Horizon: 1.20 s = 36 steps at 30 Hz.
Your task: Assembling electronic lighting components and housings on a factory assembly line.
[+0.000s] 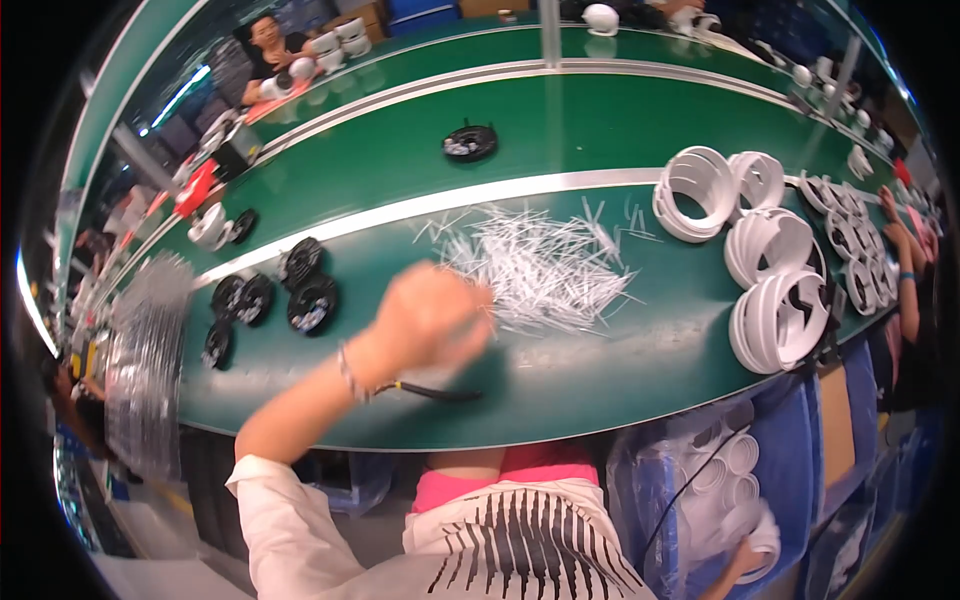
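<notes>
My left hand [432, 315] is raised over the green bench, blurred by motion. Its fingers look curled; what they hold, if anything, I cannot make out. Just beyond it and to the right lies a loose heap of thin white plastic strips [540, 270]. Under its wrist a black-handled tool [440, 394] rests on the bench near the front edge. Low at the right, my right hand [745, 562] grips a white plastic ring [766, 540] at a blue bin [790, 480]. More white rings [740, 455] lie inside that bin, partly under clear plastic film.
Black round parts [313, 303] sit on the bench's left. White ring housings [778, 320] stand stacked on its right. Beyond a pale rail, a black round part [470, 143] lies on the green belt [370, 150]. Clear plastic trays [150, 360] are piled far left. Other people work nearby.
</notes>
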{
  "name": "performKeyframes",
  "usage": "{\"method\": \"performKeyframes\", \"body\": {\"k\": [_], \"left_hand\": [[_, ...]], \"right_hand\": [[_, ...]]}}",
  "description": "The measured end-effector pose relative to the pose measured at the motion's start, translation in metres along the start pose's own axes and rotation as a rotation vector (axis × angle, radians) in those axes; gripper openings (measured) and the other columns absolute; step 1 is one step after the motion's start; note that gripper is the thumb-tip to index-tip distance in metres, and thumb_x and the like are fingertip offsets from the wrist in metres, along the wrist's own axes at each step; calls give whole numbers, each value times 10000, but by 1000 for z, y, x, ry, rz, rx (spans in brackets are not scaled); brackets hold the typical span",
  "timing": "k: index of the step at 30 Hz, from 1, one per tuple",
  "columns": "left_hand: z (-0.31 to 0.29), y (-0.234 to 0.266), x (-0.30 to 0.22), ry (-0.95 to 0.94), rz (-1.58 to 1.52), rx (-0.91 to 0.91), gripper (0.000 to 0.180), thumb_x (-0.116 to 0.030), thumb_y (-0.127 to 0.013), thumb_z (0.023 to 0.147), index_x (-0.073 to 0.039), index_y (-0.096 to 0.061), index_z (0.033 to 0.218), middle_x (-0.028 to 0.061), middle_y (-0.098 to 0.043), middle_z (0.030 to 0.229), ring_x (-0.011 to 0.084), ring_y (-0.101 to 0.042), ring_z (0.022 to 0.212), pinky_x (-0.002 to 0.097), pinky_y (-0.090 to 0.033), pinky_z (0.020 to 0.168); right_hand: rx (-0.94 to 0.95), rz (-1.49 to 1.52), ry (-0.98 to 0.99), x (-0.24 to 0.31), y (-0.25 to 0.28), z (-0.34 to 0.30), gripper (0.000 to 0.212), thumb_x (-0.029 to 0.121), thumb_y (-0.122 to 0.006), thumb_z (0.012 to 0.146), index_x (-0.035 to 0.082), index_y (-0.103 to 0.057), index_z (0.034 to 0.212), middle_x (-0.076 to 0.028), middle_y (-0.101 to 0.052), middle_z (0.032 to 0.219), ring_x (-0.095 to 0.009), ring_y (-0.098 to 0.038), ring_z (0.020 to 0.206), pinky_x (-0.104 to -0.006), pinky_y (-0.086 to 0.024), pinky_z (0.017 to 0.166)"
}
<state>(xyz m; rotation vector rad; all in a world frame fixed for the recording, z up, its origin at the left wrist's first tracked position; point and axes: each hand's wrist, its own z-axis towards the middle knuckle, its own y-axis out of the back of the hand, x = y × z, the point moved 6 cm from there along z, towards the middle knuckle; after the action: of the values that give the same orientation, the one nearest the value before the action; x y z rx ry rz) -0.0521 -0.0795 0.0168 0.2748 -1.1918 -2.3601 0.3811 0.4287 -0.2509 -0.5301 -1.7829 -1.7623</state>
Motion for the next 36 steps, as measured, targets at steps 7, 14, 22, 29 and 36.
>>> {"method": "performKeyframes", "body": {"k": [7,14,22,29,36], "left_hand": [[54,-104,209,258,212,-47,385,3,-536,613,-34,-562,996,120,-551,1068,297,-506,986,374,-432,836],[47,-194,284,446,312,266,430,56,-476,684,-70,-502,1094,107,-494,1159,326,-411,1120,387,-444,820],[57,-158,250,353,239,221,365,23,-546,697,-59,-510,1051,120,-569,1016,275,-521,981,357,-451,792],[41,-90,207,220,191,160,418,88,-543,668,-31,-504,1067,140,-548,1049,298,-504,1009,364,-425,825],[30,-21,160,166,201,95,458,125,-502,653,-32,-507,1083,146,-549,1046,301,-508,1008,366,-426,822]], "right_hand": [[443,1578,-78,197,6,-57,365,109,-535,716,1,-485,1062,-51,-527,801,-183,-508,785,-320,-405,804],[1274,2036,-107,377,-80,-145,514,167,-544,637,39,-458,1127,2,-446,713,-148,-439,687,-340,-382,770],[1511,2088,-219,416,-144,-157,513,160,-535,642,49,-450,1135,11,-451,707,-140,-436,706,-323,-351,817],[1080,1734,-488,412,-170,-143,451,131,-562,728,-13,-429,1134,-141,-552,982,-276,-541,912,-388,-387,902],[868,1652,-136,400,-177,-133,354,37,-540,782,7,-461,1125,-90,-555,1021,-210,-526,978,-316,-414,893]]}}
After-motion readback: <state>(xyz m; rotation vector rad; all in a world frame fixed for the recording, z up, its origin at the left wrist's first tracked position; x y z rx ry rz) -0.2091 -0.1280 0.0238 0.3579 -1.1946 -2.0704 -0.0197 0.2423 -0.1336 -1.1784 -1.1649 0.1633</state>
